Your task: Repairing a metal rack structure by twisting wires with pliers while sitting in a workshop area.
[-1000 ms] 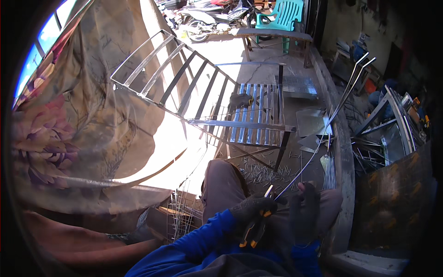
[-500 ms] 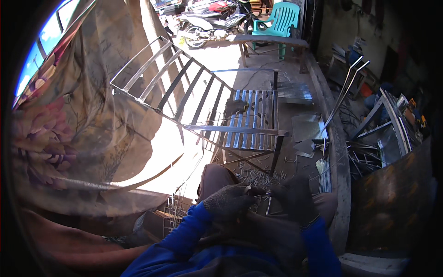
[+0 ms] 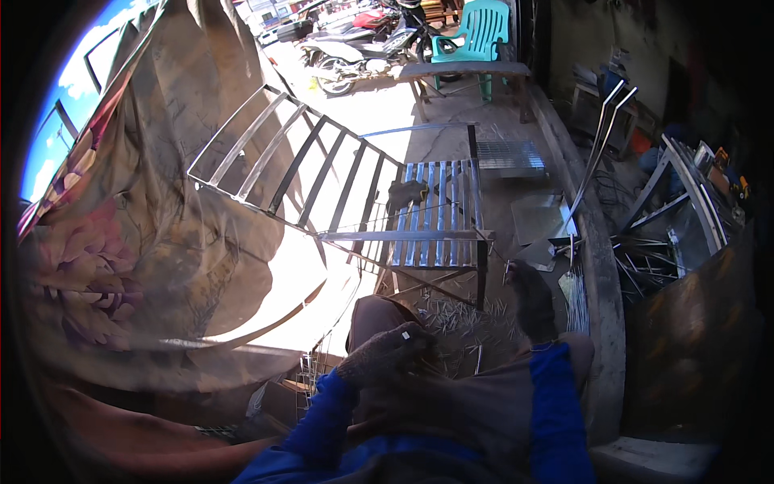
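Note:
My left hand (image 3: 389, 352), in a dark knitted glove, is curled closed over my lap. A tiny pale piece shows at its fingers, too small to name. My right hand (image 3: 530, 305), also gloved, is stretched forward above my right knee with its fingers drawn together. Something thin and bright glints at their tips; its kind cannot be made out. Ahead of both hands stands a slatted metal chair frame (image 3: 439, 236) with a long sloping back to the left. On its seat slats lies a dark object (image 3: 405, 194), possibly a glove.
Many short metal pieces (image 3: 459, 317) litter the floor below the frame. Sheet metal (image 3: 536, 218) and a grating (image 3: 509, 155) lie to the right, along a concrete ledge (image 3: 601, 323). A floral curtain (image 3: 161, 266) hangs left. A bench (image 3: 463, 70), green chair (image 3: 476, 36) and motorcycles stand behind.
My hands, close together before, are now apart. The right one has moved forward and to the right; the left has drawn slightly back toward my lap. The view has shifted slightly.

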Tool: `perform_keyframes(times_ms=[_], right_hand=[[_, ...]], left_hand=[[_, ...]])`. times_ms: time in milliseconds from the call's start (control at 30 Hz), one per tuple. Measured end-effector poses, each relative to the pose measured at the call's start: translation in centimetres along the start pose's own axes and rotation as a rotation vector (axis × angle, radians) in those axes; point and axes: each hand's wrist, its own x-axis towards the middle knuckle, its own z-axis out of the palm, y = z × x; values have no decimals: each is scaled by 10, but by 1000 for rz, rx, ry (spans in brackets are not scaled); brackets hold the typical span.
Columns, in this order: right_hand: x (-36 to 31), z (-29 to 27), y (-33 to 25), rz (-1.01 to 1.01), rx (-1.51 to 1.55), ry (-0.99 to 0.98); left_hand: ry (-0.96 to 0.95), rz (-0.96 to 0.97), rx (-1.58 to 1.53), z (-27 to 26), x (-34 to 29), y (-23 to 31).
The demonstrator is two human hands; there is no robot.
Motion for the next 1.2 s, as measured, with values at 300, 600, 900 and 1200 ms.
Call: perform_keyframes(times_ms=[300,600,900,1200], right_hand=[[0,3,-2,130,173,49],[-8,-21,10,366,467,285],[-31,17,-17,441,513,82],[-27,23,-11,552,581,-28]], left_hand=[[47,-230,-176,60,24,-27],[270,-319,-441,21,29,2],[318,-624,-979,67,37,-9],[105,-673,-828,99,28,-11]])
